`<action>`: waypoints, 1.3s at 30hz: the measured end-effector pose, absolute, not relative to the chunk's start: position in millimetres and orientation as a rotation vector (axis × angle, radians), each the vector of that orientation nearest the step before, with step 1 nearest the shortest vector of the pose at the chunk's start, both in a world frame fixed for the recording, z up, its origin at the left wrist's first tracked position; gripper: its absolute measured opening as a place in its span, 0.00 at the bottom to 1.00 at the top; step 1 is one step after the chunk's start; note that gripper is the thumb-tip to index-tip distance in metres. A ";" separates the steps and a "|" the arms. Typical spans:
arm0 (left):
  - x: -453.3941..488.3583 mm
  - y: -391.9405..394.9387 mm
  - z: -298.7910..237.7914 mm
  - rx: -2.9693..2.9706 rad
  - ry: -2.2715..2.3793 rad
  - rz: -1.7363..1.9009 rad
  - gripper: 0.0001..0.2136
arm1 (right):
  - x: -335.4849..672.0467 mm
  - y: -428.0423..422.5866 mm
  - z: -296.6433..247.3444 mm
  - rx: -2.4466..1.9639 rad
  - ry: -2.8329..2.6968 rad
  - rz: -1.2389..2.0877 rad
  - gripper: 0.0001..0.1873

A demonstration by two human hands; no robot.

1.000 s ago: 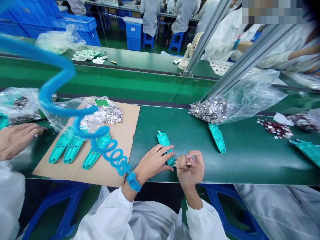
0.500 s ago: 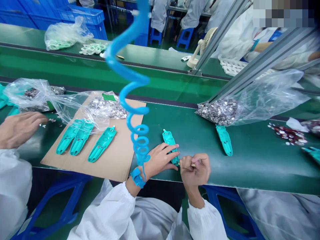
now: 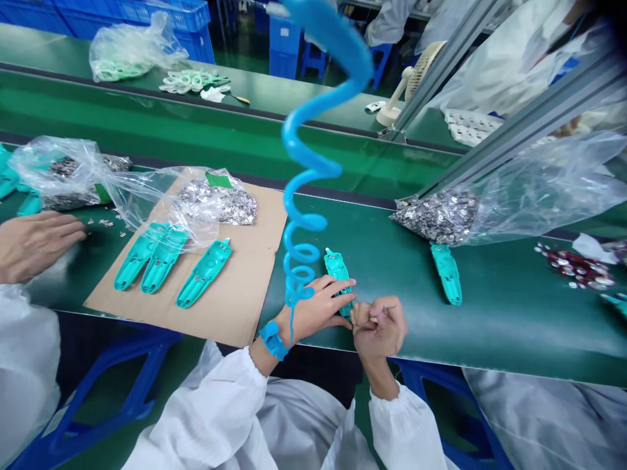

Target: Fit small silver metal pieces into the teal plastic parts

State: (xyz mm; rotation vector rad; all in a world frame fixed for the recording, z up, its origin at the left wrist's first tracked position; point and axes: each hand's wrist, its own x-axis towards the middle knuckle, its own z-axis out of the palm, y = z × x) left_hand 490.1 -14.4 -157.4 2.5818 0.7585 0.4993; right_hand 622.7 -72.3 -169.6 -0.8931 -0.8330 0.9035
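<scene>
On the green work surface lies a teal plastic casing half (image 3: 336, 264), its hollow side up. My left hand (image 3: 318, 310) rests across its lower part, fingers over it and thumb at the near end, gripping it. A blue strap (image 3: 273, 339) circles my left wrist. Close by on the right, my right hand (image 3: 381, 329) is closed in a fist at the casing's near end. A small tan end of a thin stick-like tool (image 3: 373, 319) shows between its fingers; the rest is hidden.
A coiled blue cord (image 3: 306, 170) hangs in front. Left, a cardboard sheet (image 3: 240, 287) bears several casing halves and a bag of metal parts (image 3: 235, 202). Another bag of metal parts (image 3: 441, 215) and a casing half (image 3: 445, 274) lie right. A co-worker's hand (image 3: 39, 245) is far left.
The camera view has shifted slightly, and the coiled cord has swung right in the picture. Both my hands keep nearly the same place at the casing half; the right hand has turned slightly.
</scene>
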 end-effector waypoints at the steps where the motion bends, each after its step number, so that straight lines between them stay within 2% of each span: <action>1: 490.1 -14.3 -157.1 2.580 0.758 0.494 0.24 | 622.7 -72.0 -170.3 -0.896 -0.830 0.914 0.05; 16: 490.0 -15.1 -170.9 2.584 0.731 0.550 0.27 | 620.3 -67.0 -152.1 -0.810 -0.767 0.903 0.05; 31: 488.8 -16.3 -168.4 2.591 0.764 0.522 0.22 | 615.1 -69.5 -163.5 -0.877 -0.923 0.955 0.05; 39: 487.8 -15.7 -169.5 2.529 0.742 0.554 0.22 | 622.3 -71.0 -183.1 -0.953 -0.991 0.995 0.09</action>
